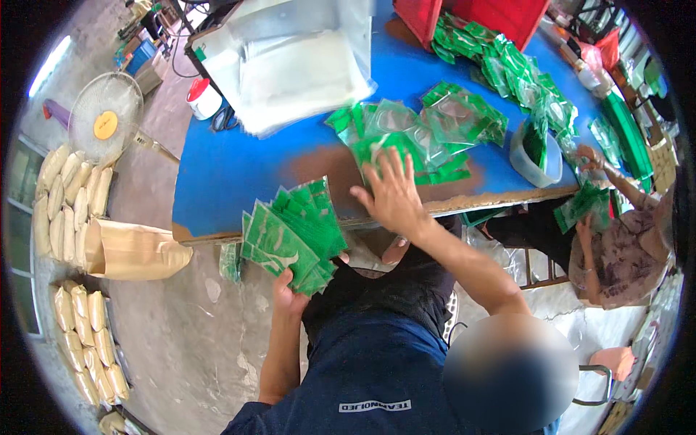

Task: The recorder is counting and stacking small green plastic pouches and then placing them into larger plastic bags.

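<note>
My left hand is closed on the lower edge of a fanned stack of flat green packets, held just off the front edge of the blue table. My right hand reaches over the table with its fingers spread. Its fingertips lie over a loose pile of green and clear packets, and nothing shows in its grip. More of these packets overlap at the pile's right side.
A stack of clear plastic bags, a red-lidded white tub and scissors occupy the left of the table. Right are a red crate, spilled packets and a plastic container. A co-worker handles packets nearby.
</note>
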`<control>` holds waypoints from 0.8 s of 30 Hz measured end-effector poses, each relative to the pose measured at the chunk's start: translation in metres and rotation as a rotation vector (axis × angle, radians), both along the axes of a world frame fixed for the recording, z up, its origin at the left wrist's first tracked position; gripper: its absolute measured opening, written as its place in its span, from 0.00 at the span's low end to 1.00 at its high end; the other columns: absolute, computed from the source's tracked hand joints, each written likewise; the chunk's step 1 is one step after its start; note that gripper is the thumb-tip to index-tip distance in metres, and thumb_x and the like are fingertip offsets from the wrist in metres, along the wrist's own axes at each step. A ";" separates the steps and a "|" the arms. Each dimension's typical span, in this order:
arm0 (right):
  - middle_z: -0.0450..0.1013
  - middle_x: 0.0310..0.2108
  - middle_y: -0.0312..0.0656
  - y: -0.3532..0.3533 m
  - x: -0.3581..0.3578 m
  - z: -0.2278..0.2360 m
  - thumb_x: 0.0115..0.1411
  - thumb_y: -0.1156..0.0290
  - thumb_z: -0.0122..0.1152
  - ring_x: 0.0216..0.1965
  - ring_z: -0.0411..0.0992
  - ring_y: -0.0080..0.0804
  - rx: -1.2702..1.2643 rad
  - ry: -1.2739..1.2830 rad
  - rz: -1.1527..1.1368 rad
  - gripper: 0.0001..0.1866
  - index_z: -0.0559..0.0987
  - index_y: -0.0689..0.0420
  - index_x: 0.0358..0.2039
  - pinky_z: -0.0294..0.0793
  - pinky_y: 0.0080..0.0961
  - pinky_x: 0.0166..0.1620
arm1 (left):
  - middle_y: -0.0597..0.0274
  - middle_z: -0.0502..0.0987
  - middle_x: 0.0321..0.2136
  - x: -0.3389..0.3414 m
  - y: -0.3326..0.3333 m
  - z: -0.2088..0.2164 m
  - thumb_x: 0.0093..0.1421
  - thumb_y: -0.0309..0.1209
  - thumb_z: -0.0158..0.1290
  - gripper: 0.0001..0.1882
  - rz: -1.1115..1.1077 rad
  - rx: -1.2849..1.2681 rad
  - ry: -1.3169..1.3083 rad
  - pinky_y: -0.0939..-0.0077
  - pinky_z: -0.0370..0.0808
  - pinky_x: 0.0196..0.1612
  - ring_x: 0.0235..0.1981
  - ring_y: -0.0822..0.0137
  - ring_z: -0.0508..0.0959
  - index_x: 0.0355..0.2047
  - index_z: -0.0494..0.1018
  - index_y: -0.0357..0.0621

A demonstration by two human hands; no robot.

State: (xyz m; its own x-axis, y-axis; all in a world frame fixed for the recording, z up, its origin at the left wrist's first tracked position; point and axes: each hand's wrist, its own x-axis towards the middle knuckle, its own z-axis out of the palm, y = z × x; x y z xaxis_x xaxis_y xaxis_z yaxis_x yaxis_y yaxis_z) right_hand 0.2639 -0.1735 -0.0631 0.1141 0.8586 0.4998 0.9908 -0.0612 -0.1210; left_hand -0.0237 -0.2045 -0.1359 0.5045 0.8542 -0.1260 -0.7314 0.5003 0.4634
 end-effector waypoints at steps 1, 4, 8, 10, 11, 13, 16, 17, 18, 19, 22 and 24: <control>0.67 0.60 0.58 -0.012 -0.006 0.003 0.68 0.52 0.52 0.65 0.60 0.59 -0.028 0.085 0.195 0.26 0.73 0.63 0.54 0.57 0.59 0.65 | 0.50 0.69 0.61 0.000 -0.005 0.009 0.58 0.36 0.63 0.39 0.005 -0.023 0.010 0.37 0.67 0.63 0.61 0.45 0.71 0.66 0.59 0.39; 0.69 0.58 0.56 -0.025 -0.020 0.014 0.71 0.54 0.48 0.62 0.65 0.58 -0.066 0.413 0.583 0.22 0.74 0.61 0.50 0.64 0.52 0.63 | 0.49 0.68 0.62 0.003 -0.002 0.008 0.57 0.35 0.64 0.41 -0.002 -0.066 0.042 0.36 0.68 0.63 0.61 0.45 0.71 0.67 0.57 0.39; 0.71 0.50 0.52 -0.019 -0.034 0.019 0.74 0.61 0.47 0.56 0.69 0.42 -0.676 1.091 0.588 0.17 0.72 0.63 0.48 0.66 0.37 0.61 | 0.49 0.68 0.62 0.007 -0.001 0.015 0.55 0.33 0.66 0.43 -0.064 -0.054 0.036 0.42 0.70 0.62 0.61 0.46 0.71 0.67 0.57 0.40; 0.69 0.56 0.50 -0.017 -0.047 0.021 0.72 0.57 0.51 0.62 0.64 0.40 -0.052 1.413 0.363 0.24 0.67 0.62 0.58 0.63 0.37 0.64 | 0.49 0.68 0.62 0.012 0.001 0.030 0.54 0.32 0.67 0.43 -0.041 -0.011 0.058 0.47 0.72 0.62 0.61 0.48 0.71 0.67 0.58 0.40; 0.63 0.63 0.60 -0.011 -0.038 0.007 0.64 0.53 0.65 0.63 0.64 0.49 -0.038 1.347 0.382 0.45 0.52 0.61 0.70 0.65 0.41 0.64 | 0.50 0.69 0.61 0.009 0.003 0.036 0.53 0.31 0.67 0.43 0.009 0.051 0.130 0.49 0.73 0.62 0.61 0.49 0.72 0.67 0.58 0.40; 0.61 0.64 0.62 -0.011 -0.031 0.037 0.59 0.53 0.71 0.65 0.62 0.49 -0.183 1.472 0.554 0.54 0.46 0.62 0.71 0.62 0.42 0.65 | 0.50 0.69 0.61 0.012 0.016 0.044 0.53 0.29 0.67 0.43 0.048 0.092 0.204 0.51 0.73 0.62 0.60 0.50 0.72 0.67 0.58 0.39; 0.58 0.65 0.64 0.010 -0.025 0.067 0.43 0.56 0.84 0.68 0.59 0.48 -0.225 1.399 0.774 0.75 0.33 0.60 0.74 0.59 0.43 0.68 | 0.54 0.71 0.59 0.036 0.069 0.078 0.52 0.21 0.66 0.42 0.171 0.567 0.492 0.58 0.73 0.60 0.58 0.56 0.74 0.66 0.59 0.39; 0.58 0.66 0.64 0.019 -0.020 0.072 0.41 0.55 0.85 0.68 0.58 0.48 -0.160 1.277 0.734 0.76 0.34 0.60 0.73 0.58 0.42 0.68 | 0.55 0.71 0.58 0.037 0.094 0.089 0.50 0.22 0.69 0.45 0.032 0.822 0.716 0.61 0.71 0.61 0.58 0.58 0.73 0.66 0.58 0.39; 0.58 0.66 0.64 0.025 -0.014 0.077 0.39 0.55 0.86 0.68 0.58 0.48 -0.092 1.155 0.694 0.77 0.34 0.61 0.73 0.58 0.41 0.68 | 0.56 0.70 0.58 0.035 0.113 0.100 0.48 0.24 0.71 0.49 -0.107 1.082 0.941 0.64 0.69 0.62 0.58 0.60 0.72 0.67 0.57 0.39; 0.59 0.65 0.63 0.040 -0.009 0.060 0.37 0.55 0.87 0.67 0.61 0.48 0.082 0.915 0.698 0.78 0.35 0.61 0.73 0.59 0.39 0.68 | 0.56 0.68 0.60 0.039 0.123 0.096 0.47 0.25 0.73 0.52 -0.120 1.030 0.969 0.65 0.68 0.63 0.60 0.60 0.70 0.68 0.54 0.40; 0.63 0.63 0.62 0.048 0.017 -0.007 0.40 0.59 0.85 0.64 0.65 0.52 -0.010 0.811 0.650 0.71 0.42 0.60 0.73 0.65 0.41 0.65 | 0.54 0.62 0.64 0.067 0.143 0.095 0.44 0.28 0.76 0.60 -0.203 0.938 0.897 0.63 0.60 0.68 0.65 0.59 0.63 0.71 0.48 0.42; 0.64 0.61 0.62 0.046 -0.005 0.010 0.42 0.60 0.83 0.62 0.66 0.55 -0.190 0.921 0.531 0.65 0.46 0.59 0.71 0.68 0.42 0.64 | 0.54 0.63 0.64 0.062 0.152 0.077 0.44 0.27 0.75 0.61 -0.089 1.098 1.000 0.62 0.61 0.68 0.66 0.59 0.63 0.71 0.47 0.41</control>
